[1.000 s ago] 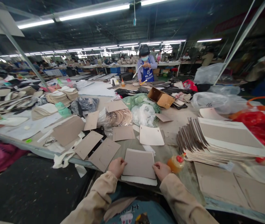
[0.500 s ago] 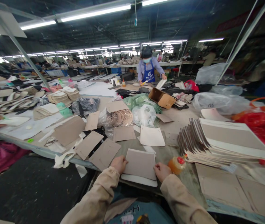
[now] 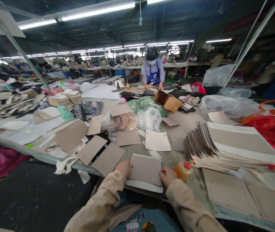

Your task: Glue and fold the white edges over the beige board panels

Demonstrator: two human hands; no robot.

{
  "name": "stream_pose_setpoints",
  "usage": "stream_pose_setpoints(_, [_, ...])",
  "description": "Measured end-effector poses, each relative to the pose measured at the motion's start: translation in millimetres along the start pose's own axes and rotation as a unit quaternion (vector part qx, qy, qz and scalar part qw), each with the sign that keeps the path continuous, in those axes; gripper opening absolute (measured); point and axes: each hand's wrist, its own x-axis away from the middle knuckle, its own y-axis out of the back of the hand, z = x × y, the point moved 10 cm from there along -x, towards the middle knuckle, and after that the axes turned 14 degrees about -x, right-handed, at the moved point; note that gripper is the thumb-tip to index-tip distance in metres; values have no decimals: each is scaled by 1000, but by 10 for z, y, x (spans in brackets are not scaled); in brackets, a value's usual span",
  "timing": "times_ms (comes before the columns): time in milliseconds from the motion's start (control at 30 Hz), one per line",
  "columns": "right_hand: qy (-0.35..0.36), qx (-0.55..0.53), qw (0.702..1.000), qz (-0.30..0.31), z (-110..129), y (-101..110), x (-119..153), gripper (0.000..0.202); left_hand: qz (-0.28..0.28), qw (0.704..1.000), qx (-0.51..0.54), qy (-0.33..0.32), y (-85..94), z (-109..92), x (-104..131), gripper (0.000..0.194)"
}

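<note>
A flat grey-beige panel (image 3: 145,169) lies over a white panel (image 3: 144,186) at the table's near edge. My left hand (image 3: 125,169) is closed at the grey panel's left edge, fingertips gripping it. On the opposite side, my right hand (image 3: 167,176) pinches the right edge between thumb and fingers. Just right of that hand stands a bottle of amber liquid with a red top (image 3: 183,170). Beyond the panels lies a white piece with a small dark slot (image 3: 157,140). Loose grey panels (image 3: 108,159) lie to the left of my left hand.
A fanned stack of white-and-grey panels (image 3: 241,145) takes up the right side. Further back are a plastic-wrapped bundle (image 3: 125,121), a white plastic bag (image 3: 150,119) and an open cardboard box (image 3: 168,101). Scissors (image 3: 52,147) lie left. A co-worker in a blue apron (image 3: 154,75) stands across the table.
My hands and the grey panel stay almost in place. The co-worker across the table has lowered a hand and the pale piece it held up.
</note>
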Motion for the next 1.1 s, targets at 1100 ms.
stream_pose_setpoints(1100, [28, -4, 1000, 1, 14, -48, 9, 19, -90, 994, 39, -38, 124, -42, 42, 14])
